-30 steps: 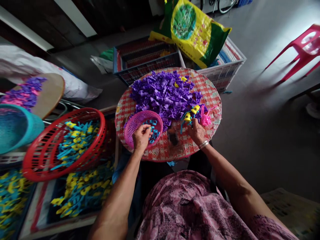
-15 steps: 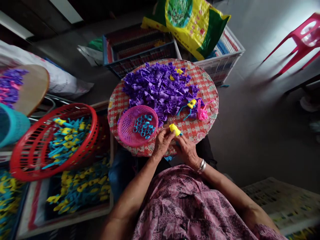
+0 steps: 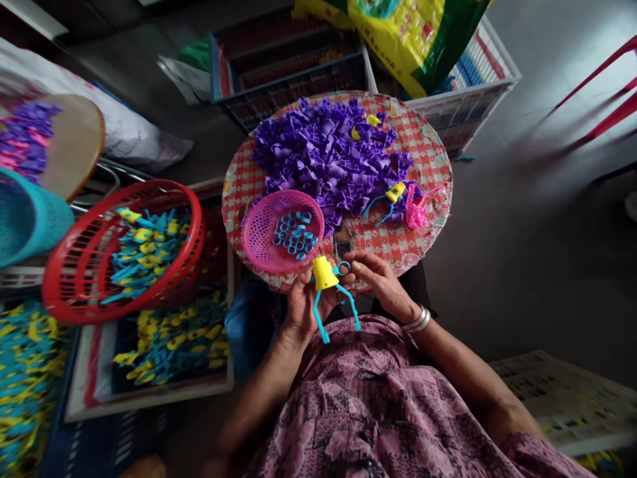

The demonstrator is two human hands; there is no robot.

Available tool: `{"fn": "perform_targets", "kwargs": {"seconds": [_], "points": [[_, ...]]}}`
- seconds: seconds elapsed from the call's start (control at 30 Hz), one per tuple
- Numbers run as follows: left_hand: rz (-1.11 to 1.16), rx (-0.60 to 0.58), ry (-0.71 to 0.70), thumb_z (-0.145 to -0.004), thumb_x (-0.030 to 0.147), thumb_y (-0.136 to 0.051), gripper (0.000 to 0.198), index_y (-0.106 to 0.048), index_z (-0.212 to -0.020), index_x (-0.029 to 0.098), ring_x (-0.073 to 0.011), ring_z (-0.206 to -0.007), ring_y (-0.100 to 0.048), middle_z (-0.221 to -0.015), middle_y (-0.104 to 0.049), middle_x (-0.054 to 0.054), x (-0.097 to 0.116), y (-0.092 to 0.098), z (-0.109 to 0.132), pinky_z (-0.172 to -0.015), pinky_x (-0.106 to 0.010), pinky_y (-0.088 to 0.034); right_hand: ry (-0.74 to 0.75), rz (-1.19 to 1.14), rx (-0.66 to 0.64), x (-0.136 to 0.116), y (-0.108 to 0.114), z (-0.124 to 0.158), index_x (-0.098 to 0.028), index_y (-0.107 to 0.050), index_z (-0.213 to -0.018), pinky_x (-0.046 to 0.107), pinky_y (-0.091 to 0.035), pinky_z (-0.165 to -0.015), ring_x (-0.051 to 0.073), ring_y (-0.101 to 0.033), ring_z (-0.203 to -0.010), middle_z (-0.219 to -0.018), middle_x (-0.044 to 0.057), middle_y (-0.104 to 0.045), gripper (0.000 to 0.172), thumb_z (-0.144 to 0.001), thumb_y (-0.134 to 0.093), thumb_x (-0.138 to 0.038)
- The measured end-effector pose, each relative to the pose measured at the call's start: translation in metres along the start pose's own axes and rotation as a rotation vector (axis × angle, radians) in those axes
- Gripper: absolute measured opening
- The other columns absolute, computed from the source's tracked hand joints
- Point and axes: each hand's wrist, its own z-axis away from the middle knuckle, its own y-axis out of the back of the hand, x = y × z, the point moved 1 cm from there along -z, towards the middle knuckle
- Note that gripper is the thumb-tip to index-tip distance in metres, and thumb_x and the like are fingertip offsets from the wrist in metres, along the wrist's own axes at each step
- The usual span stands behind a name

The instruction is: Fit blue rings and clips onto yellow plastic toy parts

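A yellow toy body with thin blue legs [image 3: 325,274] hangs upright in my left hand [image 3: 298,302], whose fingers close on it from the left and behind. A small blue ring [image 3: 343,267] shows at the toy's right side. The fingertips of my right hand [image 3: 381,282] pinch at the ring's right edge; whether the ring is joined to the toy I cannot tell. Just beyond my hands stands a pink mesh basket [image 3: 253,232] with several blue rings [image 3: 293,234] in it. Purple plastic parts [image 3: 328,156] lie heaped behind the basket.
The round table [image 3: 428,146] has a red checked cover. On its right lie another yellow-and-blue toy [image 3: 395,192] and a pink piece [image 3: 416,214]. A red basket [image 3: 60,285] of yellow-blue toys stands left. Crates [image 3: 293,93] and a yellow-green sack [image 3: 403,40] are behind.
The toy has been turned, so its blue legs now hang towards me. My right hand has shifted right to the blue ring at its side. The view has shifted slightly.
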Motion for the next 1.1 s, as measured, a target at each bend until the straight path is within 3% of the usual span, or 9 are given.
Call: {"fn": "perform_targets", "kwargs": {"seconds": [0.13, 0.3, 0.43, 0.53, 0.7, 0.8, 0.9, 1.0, 1.1], "points": [[0.067, -0.009, 0.023, -0.081, 0.064, -0.074, 0.053, -0.07, -0.113, 0.022, -0.0406, -0.118, -0.077, -0.108, -0.081, -0.012, -0.006, -0.005, 0.001, -0.091, -0.052, -0.067, -0.117, -0.162, 0.061, 0.005, -0.008, 0.007, -0.024, -0.078, -0.104, 0.024, -0.056, -0.066, 0.014, -0.067, -0.078, -0.098, 0.001, -0.076, 0.048, -0.075, -0.094, -0.058], [0.085, -0.032, 0.059, -0.081, 0.057, -0.075, 0.047, -0.071, -0.109, 0.02, -0.0394, -0.115, -0.078, -0.109, -0.083, -0.012, -0.012, -0.007, -0.001, -0.094, -0.054, -0.066, -0.194, -0.167, 0.052, 0.007, 0.0, 0.004, -0.02, -0.079, -0.1, 0.024, -0.054, -0.064, 0.011, -0.065, -0.068, -0.083, 0.0, -0.073, 0.045, -0.071, -0.095, -0.05], [0.029, -0.025, 0.094, -0.083, 0.057, -0.071, 0.05, -0.073, -0.113, 0.018, -0.0397, -0.113, -0.078, -0.109, -0.083, -0.014, -0.017, -0.011, -0.005, -0.092, -0.056, -0.068, -0.14, -0.113, 0.095, 0.017, 0.006, 0.0, -0.019, -0.077, -0.096, 0.025, -0.053, -0.062, 0.012, -0.063, -0.065, -0.081, 0.0, -0.073, 0.038, -0.074, -0.089, -0.047], [0.038, 0.012, 0.136, -0.085, 0.056, -0.07, 0.05, -0.074, -0.117, 0.018, -0.0387, -0.111, -0.08, -0.108, -0.084, -0.014, -0.022, -0.01, -0.01, -0.089, -0.053, -0.069, 0.016, -0.029, 0.222, 0.026, 0.014, -0.006, -0.021, -0.076, -0.096, 0.028, -0.053, -0.067, 0.013, -0.062, -0.07, -0.086, 0.001, -0.074, 0.032, -0.079, -0.082, -0.047], [0.088, 0.028, 0.201, -0.091, 0.057, -0.07, 0.049, -0.072, -0.121, 0.019, -0.036, -0.107, -0.082, -0.109, -0.084, -0.014, -0.024, 0.002, -0.014, -0.087, -0.051, -0.069, 0.234, 0.476, 0.391, 0.036, 0.051, -0.026, -0.02, -0.078, -0.098, 0.032, -0.05, -0.074, 0.018, -0.061, -0.075, -0.086, 0.004, -0.073, 0.023, -0.089, -0.064, -0.036], [0.092, -0.011, 0.148, -0.087, 0.063, -0.079, 0.058, -0.069, -0.125, 0.02, -0.0356, -0.109, -0.082, -0.112, -0.084, -0.013, -0.023, 0.005, -0.009, -0.09, -0.051, -0.069, 0.226, 0.961, 0.441, 0.042, 0.076, -0.039, -0.018, -0.079, -0.096, 0.035, -0.049, -0.08, 0.021, -0.064, -0.082, -0.093, 0.008, -0.075, 0.021, -0.09, -0.06, -0.023], [0.03, -0.026, 0.042, -0.075, 0.055, -0.094, 0.065, -0.069, -0.124, 0.021, -0.034, -0.109, -0.082, -0.11, -0.084, -0.01, -0.019, 0.003, -0.002, -0.092, -0.047, -0.069, 0.216, 1.285, 0.421, 0.051, 0.087, -0.044, -0.018, -0.079, -0.1, 0.034, -0.047, -0.082, 0.023, -0.066, -0.091, -0.102, 0.011, -0.076, 0.022, -0.097, -0.057, -0.021], [-0.064, -0.005, -0.055, -0.069, 0.054, -0.099, 0.068, -0.07, -0.121, 0.022, -0.0319, -0.107, -0.083, -0.11, -0.084, -0.009, -0.014, -0.002, 0.005, -0.088, -0.04, -0.068, 0.277, 1.417, 0.403, 0.06, 0.09, -0.042, -0.018, -0.077, -0.109, 0.034, -0.046, -0.081, 0.024, -0.066, -0.094, -0.109, 0.013, -0.074, 0.028, -0.106, -0.051, -0.026], [-0.149, 0.019, -0.126, -0.068, 0.052, -0.1, 0.064, -0.069, -0.116, 0.023, -0.0301, -0.105, -0.083, -0.116, -0.084, -0.009, -0.01, -0.004, 0.006, -0.074, -0.031, -0.065, 0.366, 1.393, 0.387, 0.067, 0.094, -0.037, -0.017, -0.073, -0.124, 0.037, -0.05, -0.088, 0.027, -0.066, -0.101, -0.117, 0.015, -0.072, 0.031, -0.109, -0.05, -0.03]]}}
